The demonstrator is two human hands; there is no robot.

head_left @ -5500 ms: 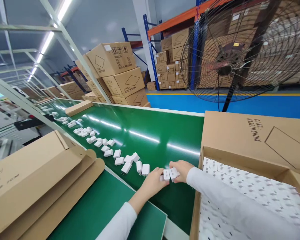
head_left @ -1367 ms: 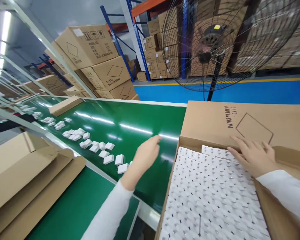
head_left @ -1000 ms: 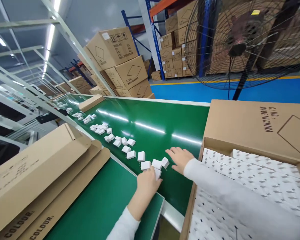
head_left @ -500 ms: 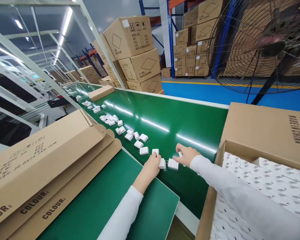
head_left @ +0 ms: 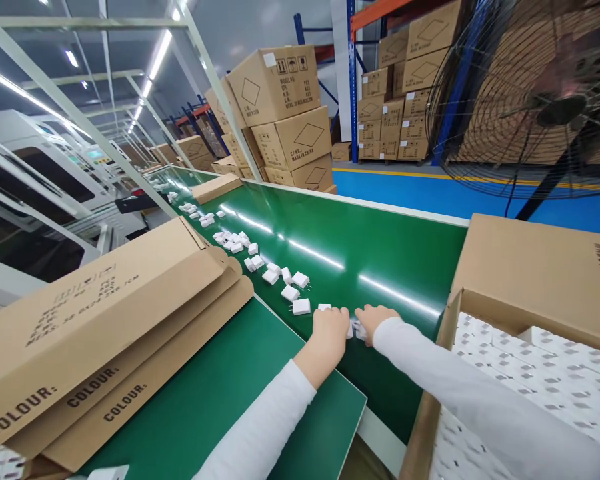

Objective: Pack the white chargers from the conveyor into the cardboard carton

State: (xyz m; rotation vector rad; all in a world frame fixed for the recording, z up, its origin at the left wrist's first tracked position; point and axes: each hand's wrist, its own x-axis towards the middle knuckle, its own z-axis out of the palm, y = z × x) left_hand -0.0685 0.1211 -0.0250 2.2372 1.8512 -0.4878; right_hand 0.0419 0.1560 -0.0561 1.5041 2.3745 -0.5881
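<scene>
White charger plugs with metal prongs lie in a loose line on the green conveyor belt (head_left: 380,247). My left hand (head_left: 330,338) is closed at the near end of the line, its fingers curled over a white charger plug (head_left: 350,330) that is mostly hidden. Just to its right, my right hand (head_left: 379,323) pinches charger plugs (head_left: 361,331) between thumb and fingers; how many is unclear. Another plug (head_left: 325,307) shows partly behind my left hand. Left of it, a separate plug (head_left: 301,307) lies flat, prongs pointing left.
An open carton (head_left: 460,300) holding rows of white plugs stands at right, under my right forearm. Folded cartons (head_left: 180,293) lie at left on a green side board (head_left: 220,387). Stacked boxes (head_left: 293,140) and a large fan (head_left: 530,100) stand beyond the belt.
My hands have come together: the left has moved right onto the nearer plugs, the right has moved left and down to meet it. The view has shifted slightly left.
</scene>
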